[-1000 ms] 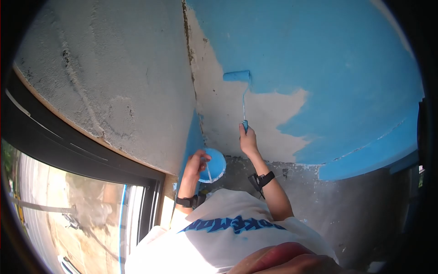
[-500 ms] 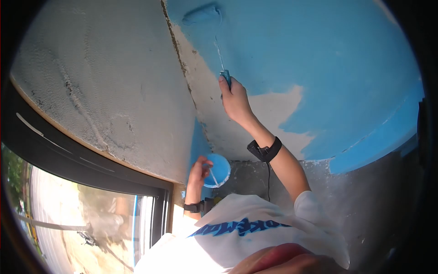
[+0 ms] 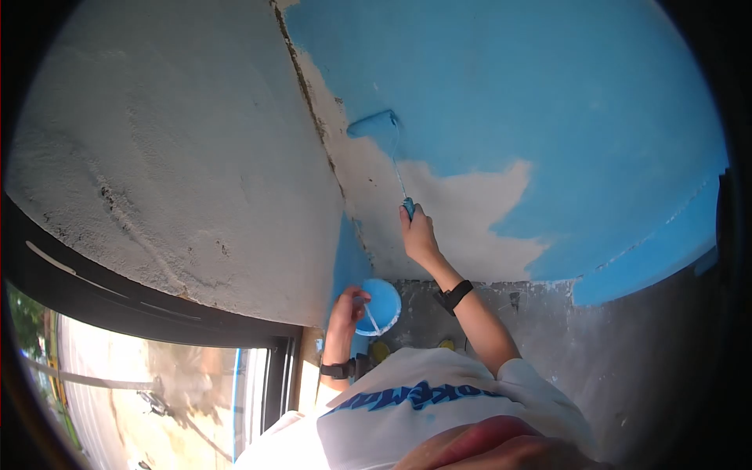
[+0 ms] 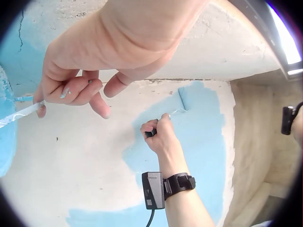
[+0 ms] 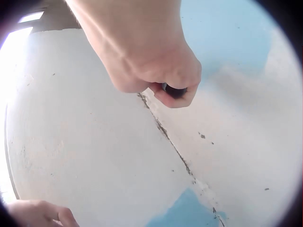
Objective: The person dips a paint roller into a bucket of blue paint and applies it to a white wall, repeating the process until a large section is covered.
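1. Right hand [image 3: 420, 237]: grasping the roller [image 3: 374, 124] by its dark, slim grip, fingers curled round it. Thin wire frame, bent, spattered pale.
2. Roller: blue cylindrical sleeve lying slantwise against the painted wall [image 3: 486, 86], at the border of blue coat and bare off-white surface, near the corner crack [image 3: 312, 117].
3. Left hand [image 3: 345, 308]: grasping the bail [image 3: 371, 315], a narrow, paint-streaked strip, with curled fingers. Blue flecks on the finger skin, left wrist view.
4. Bucket [image 3: 384, 307]: round mouth, blue inside, rim smeared whitish. Sits under the left hand, close to the corner, below the roller in the head view.
5. Painted wall: matte blue with a jagged, stepped lower edge; off-white patches pitted with small dark marks.
6. Crack: dark, crumbly, irregular line between the two wall faces.
7. Grey wall [image 3: 172, 157]: rough, ridged plaster; blue strip beside the corner.
8. Window frame [image 3: 157, 313]: dark, smooth, curved by the lens.
9. Black bands on both wrists; white shirt [image 3: 470, 407], blue lettering.
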A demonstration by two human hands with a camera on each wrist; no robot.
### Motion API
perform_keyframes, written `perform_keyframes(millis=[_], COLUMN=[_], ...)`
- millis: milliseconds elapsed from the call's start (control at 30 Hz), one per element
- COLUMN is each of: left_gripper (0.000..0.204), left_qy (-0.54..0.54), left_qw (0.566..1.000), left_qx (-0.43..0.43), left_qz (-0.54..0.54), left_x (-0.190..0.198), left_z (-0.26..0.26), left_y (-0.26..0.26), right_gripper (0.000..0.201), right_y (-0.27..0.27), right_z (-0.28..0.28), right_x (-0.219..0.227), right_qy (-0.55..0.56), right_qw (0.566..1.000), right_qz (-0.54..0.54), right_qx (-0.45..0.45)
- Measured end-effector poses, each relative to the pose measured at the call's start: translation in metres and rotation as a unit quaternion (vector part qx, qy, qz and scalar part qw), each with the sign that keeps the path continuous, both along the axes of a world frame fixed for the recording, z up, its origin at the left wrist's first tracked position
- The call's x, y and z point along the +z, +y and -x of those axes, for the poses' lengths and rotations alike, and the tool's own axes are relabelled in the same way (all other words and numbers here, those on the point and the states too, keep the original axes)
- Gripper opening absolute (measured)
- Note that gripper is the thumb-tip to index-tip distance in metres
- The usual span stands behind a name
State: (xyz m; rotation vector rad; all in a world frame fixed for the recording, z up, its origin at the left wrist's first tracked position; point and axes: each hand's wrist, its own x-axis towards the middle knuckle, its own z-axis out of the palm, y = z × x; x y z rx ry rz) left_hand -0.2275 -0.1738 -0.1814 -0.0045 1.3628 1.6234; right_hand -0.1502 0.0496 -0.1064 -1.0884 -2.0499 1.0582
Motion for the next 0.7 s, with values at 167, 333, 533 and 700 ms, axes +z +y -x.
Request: perform_keyframes(millis=[167,333,533,700], left_gripper=[0.027,0.029,0.014,0.024], left_qy=[-0.005,0.022,0.022,0.043], left_qw=[0.999,0.999,0.999,0.997], left_qx=[0.033,0.038,0.032,0.060], left_qz=[0.007,0.009,-0.006,0.002], left_x=[0.000,0.012,0.006,0.025], left_z=[-0.006,-0.014,-0.014,-0.025], left_y=[0.001,-0.006,-0.006,0.000], right_gripper=[0.036,0.039,0.040,0.038], right_y=[0.002,-0.003,0.004,0.017], right_z=[-0.049,-0.090,-0.134,-0.166], right_x=[-0.081,-0.106,-0.059,0.011], right_qy=[-0.069,-0.113,-0.045,0.021], right_qw=[0.996,0.992,0.998,0.998], right_qz=[0.033,0.033,0.042,0.046], right_qx=[-0.036,-0.055,0.027,0.023])
